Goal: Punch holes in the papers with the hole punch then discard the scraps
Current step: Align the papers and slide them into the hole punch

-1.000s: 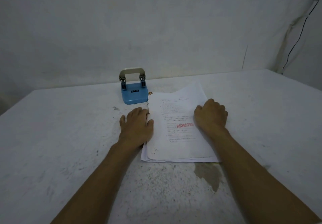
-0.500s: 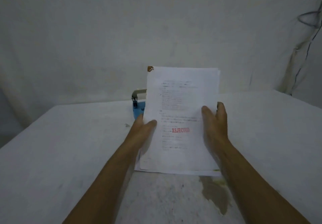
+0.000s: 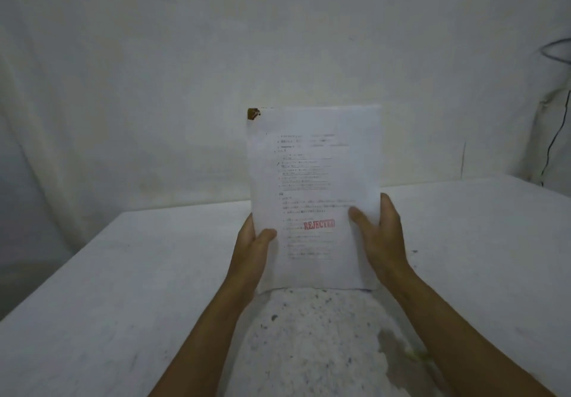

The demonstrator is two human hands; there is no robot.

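A stack of white printed papers (image 3: 315, 180) with a red "REJECTED" stamp stands upright in front of me, its bottom edge just above the table (image 3: 123, 288). My left hand (image 3: 251, 245) grips its left edge, thumb on the front. My right hand (image 3: 378, 232) grips its right edge the same way. A small brown clip or stain (image 3: 253, 114) shows at the stack's top left corner. The blue hole punch is hidden behind the papers.
The white table is speckled, with a dark stain (image 3: 398, 350) near its front. A plain white wall (image 3: 185, 72) rises behind. Black cables (image 3: 553, 143) hang at the far right.
The papers lay flat under both hands, then both hands raised them upright. Now they stand higher and cover the hole punch fully.
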